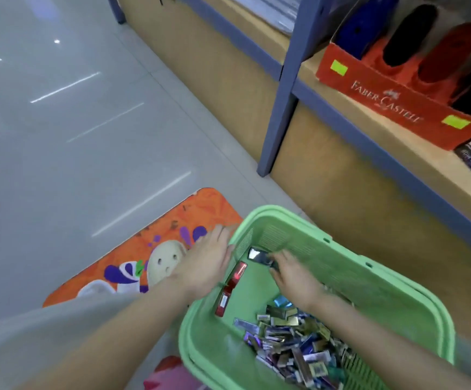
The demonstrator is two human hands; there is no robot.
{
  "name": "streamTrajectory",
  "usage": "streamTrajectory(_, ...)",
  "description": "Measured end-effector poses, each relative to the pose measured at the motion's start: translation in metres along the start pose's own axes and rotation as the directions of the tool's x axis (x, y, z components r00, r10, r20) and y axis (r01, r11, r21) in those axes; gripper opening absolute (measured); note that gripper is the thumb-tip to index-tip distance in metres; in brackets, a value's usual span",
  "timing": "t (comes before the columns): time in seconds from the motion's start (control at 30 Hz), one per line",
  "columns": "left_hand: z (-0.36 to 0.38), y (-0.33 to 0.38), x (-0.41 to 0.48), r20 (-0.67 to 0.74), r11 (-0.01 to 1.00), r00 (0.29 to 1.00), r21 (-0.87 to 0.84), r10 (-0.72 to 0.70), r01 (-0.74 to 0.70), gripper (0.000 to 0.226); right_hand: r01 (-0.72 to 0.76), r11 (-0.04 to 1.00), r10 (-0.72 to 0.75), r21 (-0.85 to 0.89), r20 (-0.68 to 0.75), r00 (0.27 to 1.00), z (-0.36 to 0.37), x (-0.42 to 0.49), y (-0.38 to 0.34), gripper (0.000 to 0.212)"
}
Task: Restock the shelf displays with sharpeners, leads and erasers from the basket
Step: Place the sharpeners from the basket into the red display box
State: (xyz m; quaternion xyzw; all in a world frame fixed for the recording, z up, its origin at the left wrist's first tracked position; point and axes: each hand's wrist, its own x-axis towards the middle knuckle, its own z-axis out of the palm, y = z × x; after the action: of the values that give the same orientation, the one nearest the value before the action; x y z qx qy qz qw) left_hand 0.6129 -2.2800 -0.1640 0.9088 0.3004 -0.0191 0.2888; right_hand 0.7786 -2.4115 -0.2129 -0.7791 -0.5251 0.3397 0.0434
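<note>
Head view — right hand [293,274] pinches packet [258,256] inside basket [347,274].

Green basket [369,282], heaped small packs [293,342], red packs [231,288], dark pack [258,256] in fingers [283,258]

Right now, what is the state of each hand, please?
Left hand: open, resting against the green basket rim.
Right hand: closed, pinching a glossy black sharpener.
</note>
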Motion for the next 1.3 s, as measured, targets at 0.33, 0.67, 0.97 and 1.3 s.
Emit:
streamTrajectory(0.33,0.018,-0.014,-0.013,-0.043,0.963,0.995,-0.257,-0.091,0.077,0.044,-0.487,0.668,0.397,0.563,0.283,0.873,0.12,0.069,-0.03,0.042)
streamTrajectory(0.67,0.029,-0.019,-0.016,-0.053,0.941,0.984,-0.303,-0.173,0.149,0.045,-0.532,0.512,0.574,0.674,0.192,0.796,0.141,0.085,-0.031,0.021)
streamTrajectory(0.97,0.032,-0.017,-0.019,-0.064,0.92,0.966,-0.326,-0.251,0.218,0.044,-0.084,0.526,0.272,0.847,-0.074,0.959,0.067,0.027,-0.047,0.019)
streamTrajectory(1.3,0.012,0.031,-0.032,-0.152,0.696,0.923,-0.702,-0.355,0.153,0.028,0.26,0.307,-0.007,0.915,-0.271,0.963,-0.006,-0.023,-0.089,0.027)
